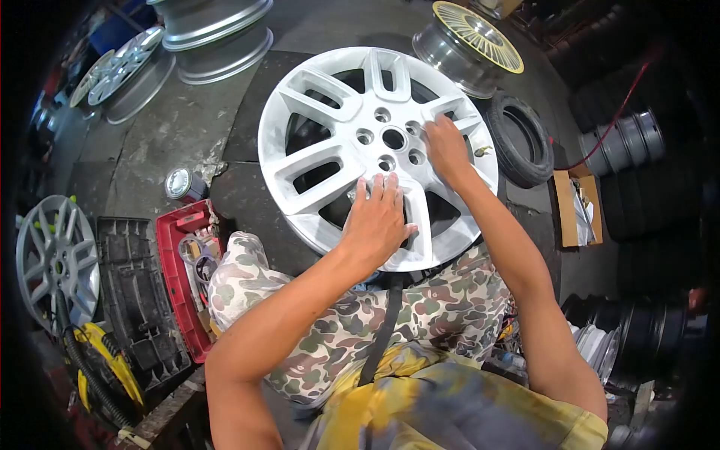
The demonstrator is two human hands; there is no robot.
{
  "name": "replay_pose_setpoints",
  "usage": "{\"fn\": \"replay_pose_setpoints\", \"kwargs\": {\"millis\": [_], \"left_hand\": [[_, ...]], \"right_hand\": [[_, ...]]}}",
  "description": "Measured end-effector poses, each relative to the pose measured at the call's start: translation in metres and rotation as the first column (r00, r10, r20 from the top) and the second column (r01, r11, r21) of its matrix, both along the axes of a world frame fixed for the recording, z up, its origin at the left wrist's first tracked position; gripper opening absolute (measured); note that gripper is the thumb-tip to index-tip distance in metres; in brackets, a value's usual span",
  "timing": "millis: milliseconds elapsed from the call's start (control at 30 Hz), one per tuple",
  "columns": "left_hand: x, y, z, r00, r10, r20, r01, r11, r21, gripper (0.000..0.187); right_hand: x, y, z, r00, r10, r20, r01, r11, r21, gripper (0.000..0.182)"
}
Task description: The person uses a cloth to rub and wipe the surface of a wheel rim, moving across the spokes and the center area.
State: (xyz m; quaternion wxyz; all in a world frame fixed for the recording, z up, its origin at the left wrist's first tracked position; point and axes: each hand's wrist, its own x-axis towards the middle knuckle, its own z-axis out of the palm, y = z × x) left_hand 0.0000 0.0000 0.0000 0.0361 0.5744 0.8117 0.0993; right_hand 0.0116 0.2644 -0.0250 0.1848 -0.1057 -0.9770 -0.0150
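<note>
A large white alloy wheel rim (390, 112) lies face up in front of my knees, with its centre hole and several bolt holes showing. My left hand (376, 219) rests flat on a lower spoke near the hub, fingers stretched out and thumb apart. On the rim's right side my right hand (448, 146) is closed, its knuckles against a spoke beside the bolt holes. It is slightly blurred, and whatever its fingers hold, if anything, is hidden beneath them. A small valve stem (482, 151) shows at the right edge of the rim.
To the left are a red toolbox (166, 262) with tape rolls, a tin can (184, 184), a black plastic case (135, 292) and a grey wheel (60, 262). On the right are a tyre (519, 139) and a cardboard box (566, 217). A yellow-faced wheel (480, 37) stands behind.
</note>
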Motion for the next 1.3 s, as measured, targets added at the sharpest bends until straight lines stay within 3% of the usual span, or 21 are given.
{"fn": "replay_pose_setpoints", "kwargs": {"millis": [67, 100, 233, 333, 433, 500, 600, 667, 767, 900, 967, 1067, 1167, 1233, 1300], "left_hand": [[-0.01, -0.008, -0.003, 0.998, 0.035, -0.044, -0.034, 0.999, 0.025, 0.071], [0.015, -0.006, -0.004, 0.997, 0.046, 0.064, -0.05, 0.998, 0.049, 0.071], [0.009, 0.008, -0.003, 0.999, 0.051, 0.01, -0.051, 0.997, 0.06, 0.071], [0.006, 0.006, -0.006, 0.999, 0.053, -0.004, -0.052, 0.997, 0.058, 0.071], [0.002, -0.003, 0.003, 0.999, 0.038, 0.006, -0.039, 0.999, 0.028, 0.07], [-0.004, -0.008, 0.008, 0.999, 0.038, 0.035, -0.038, 0.999, -0.004, 0.07], [-0.001, -0.002, 0.005, 0.999, -0.002, 0.05, 0.003, 1.0, -0.018, 0.069], [-0.003, 0.003, -0.005, 0.999, 0.028, -0.03, -0.026, 0.997, 0.076, 0.068], [-0.004, -0.001, -0.001, 0.998, 0.045, -0.035, -0.042, 0.997, 0.063, 0.068], [-0.005, -0.001, 0.002, 0.998, 0.068, 0.007, -0.069, 0.997, 0.022, 0.07], [-0.004, 0.003, -0.001, 0.997, 0.071, -0.015, -0.07, 0.997, 0.018, 0.071], [-0.004, 0.006, -0.007, 0.996, 0.082, -0.046, -0.081, 0.996, 0.024, 0.072], [-0.007, 0.002, -0.005, 0.995, 0.089, -0.041, -0.088, 0.996, 0.025, 0.073], [-0.006, -0.001, -0.004, 0.995, 0.095, -0.027, -0.094, 0.995, 0.026, 0.073], [-0.005, 0.001, -0.006, 0.996, 0.085, -0.036, -0.083, 0.996, 0.038, 0.073]], "right_hand": [[0.0, -0.006, -0.006, 0.998, -0.066, -0.025, 0.064, 0.994, -0.087, 0.008], [0.025, 0.0, 0.003, 0.995, -0.055, 0.08, 0.06, 0.997, -0.052, 0.008], [-0.01, 0.013, 0.006, 0.998, 0.058, -0.023, -0.058, 0.998, -0.01, 0.01], [-0.055, 0.005, -0.006, 0.969, -0.097, -0.228, 0.098, 0.995, -0.008, 0.01], [-0.036, -0.01, -0.012, 0.977, -0.131, -0.168, 0.132, 0.991, -0.003, 0.009], [-0.004, -0.012, -0.009, 0.99, -0.119, -0.075, 0.113, 0.99, -0.079, 0.006], [0.008, -0.008, 0.001, 0.994, -0.073, -0.082, 0.065, 0.993, -0.097, 0.006], [-0.021, -0.002, 0.003, 0.99, -0.018, -0.136, 0.013, 0.999, -0.039, 0.008], [-0.048, 0.001, -0.002, 0.973, -0.021, -0.231, 0.003, 0.997, -0.079, 0.007], [-0.036, 0.009, 0.0, 0.977, 0.086, -0.196, -0.117, 0.982, -0.151, 0.018], [-0.048, 0.007, -0.005, 0.978, 0.041, -0.203, -0.076, 0.983, -0.166, 0.017], [-0.078, -0.023, -0.013, 0.934, 0.138, -0.33, -0.234, 0.934, -0.272, 0.014], [-0.084, -0.041, -0.008, 0.945, 0.181, -0.273, -0.261, 0.921, -0.29, 0.014], [-0.08, -0.032, -0.008, 0.969, 0.115, -0.218, -0.163, 0.963, -0.215, 0.014], [-0.079, -0.031, -0.008, 0.96, 0.073, -0.27, -0.143, 0.958, -0.248, 0.015]]}}
